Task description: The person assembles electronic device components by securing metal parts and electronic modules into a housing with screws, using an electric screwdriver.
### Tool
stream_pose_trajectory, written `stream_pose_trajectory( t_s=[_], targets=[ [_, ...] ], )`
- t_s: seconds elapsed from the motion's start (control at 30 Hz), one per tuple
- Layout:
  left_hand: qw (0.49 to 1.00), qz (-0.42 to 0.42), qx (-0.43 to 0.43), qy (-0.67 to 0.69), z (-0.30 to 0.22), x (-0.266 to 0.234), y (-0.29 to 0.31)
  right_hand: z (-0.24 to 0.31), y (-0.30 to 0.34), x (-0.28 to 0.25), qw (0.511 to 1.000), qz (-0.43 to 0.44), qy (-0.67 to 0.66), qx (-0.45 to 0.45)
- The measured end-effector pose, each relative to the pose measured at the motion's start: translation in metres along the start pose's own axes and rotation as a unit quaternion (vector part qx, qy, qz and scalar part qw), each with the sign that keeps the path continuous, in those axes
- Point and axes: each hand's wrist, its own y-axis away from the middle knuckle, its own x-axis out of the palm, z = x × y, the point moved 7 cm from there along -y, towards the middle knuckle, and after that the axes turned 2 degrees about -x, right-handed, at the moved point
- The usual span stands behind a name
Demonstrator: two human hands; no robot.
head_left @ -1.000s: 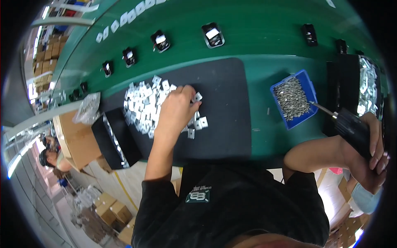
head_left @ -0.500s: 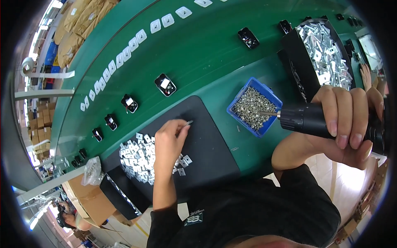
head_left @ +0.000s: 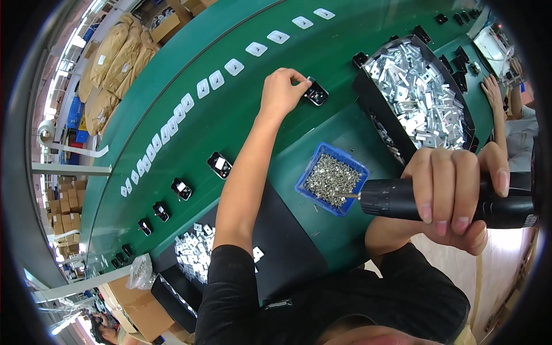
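Note:
My left hand reaches out over the green belt. Its thumb and fingers are closed at the near-left edge of a small black housing with small parts inside. Whether a metal piece is also between the fingertips cannot be seen. In my right hand is a black electric screwdriver, held level and pointing left. Its bit lies over the screws in a blue bin. On the black mat lies a pile of small metal clips, partly behind my left forearm.
Several more black housings and a line of white plates sit along the green belt. A black box full of metal brackets stands at the right. Beyond it, another person's hand rests on the bench.
My left hand has gone from above the mat, where it pinched a small metal piece, up to a housing on the belt. The screwdriver stays over the screw bin.

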Motion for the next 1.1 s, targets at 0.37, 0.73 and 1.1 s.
stream_pose_trajectory(
  t_s=[0.37,0.73,1.1],
  targets=[
    [0.997,0.041,-0.069,0.016,0.029,0.029,-0.001,0.001,-0.005,-0.002,0.999,0.027,0.014,0.01],
    [0.999,0.034,-0.028,-0.025,0.025,0.028,0.002,-0.004,-0.002,0.0,1.0,0.004,0.018,0.008],
    [0.974,-0.043,-0.029,0.219,0.041,0.016,0.006,-0.003,-0.002,-0.002,1.0,-0.002,0.024,0.002]
  ],
)
